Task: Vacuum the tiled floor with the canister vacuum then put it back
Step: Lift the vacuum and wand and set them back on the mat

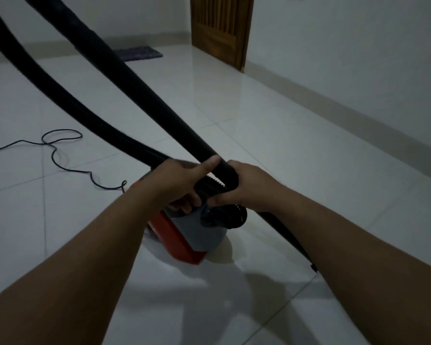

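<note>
A small canister vacuum [197, 235], grey with an orange-red base, stands on the white tiled floor [284, 150] below my hands. My left hand [177, 183] is closed around the ribbed black hose [67, 103] near where it meets the canister. My right hand [246, 188] grips the black wand tube [125, 68], which slants from the upper left down past my right forearm to the floor at the right. Between my hands the ribbed hose end shows. A black round port sits on the canister's top.
A thin black power cord [60, 145] loops across the tiles at the left. A dark mat [137, 53] lies at the far wall. A wooden door [222, 28] stands at the back, with a white wall and skirting along the right.
</note>
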